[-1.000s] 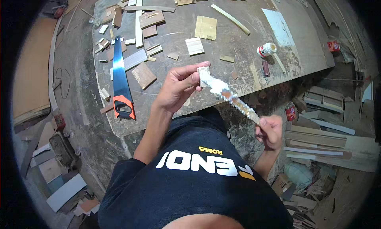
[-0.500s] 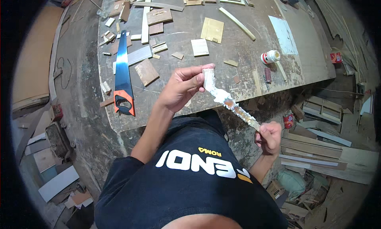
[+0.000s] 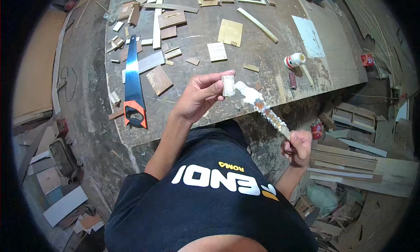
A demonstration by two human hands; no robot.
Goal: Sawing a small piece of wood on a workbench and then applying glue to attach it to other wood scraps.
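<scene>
Between thumb and fingers, my left hand (image 3: pixel 200 96) grips a small wood block (image 3: pixel 228 86) whose face carries a whitish coat. My right hand (image 3: pixel 298 148) is closed on the lower end of a stick (image 3: pixel 271 117) thickly crusted with white glue. The stick's white, gloppy tip is just right of the block, with a slight gap between them. Both hands are held above the table's near edge. Beyond them on the table, an uncapped white glue bottle (image 3: pixel 294 60) stands beside a small dark red cylinder (image 3: pixel 292 80).
A handsaw (image 3: pixel 134 83) with an orange handle lies at the left of the worn table (image 3: pixel 192 116). Wood offcuts (image 3: pixel 159 80) and strips are scattered over the left and far side. A white panel (image 3: pixel 308 36) lies at the right. Stacked boards (image 3: pixel 345 160) rest on the floor.
The stick's glue-covered tip has come off the block in my left hand and shifted right. My left hand stays almost where it was, and the block's coated face shows more fully.
</scene>
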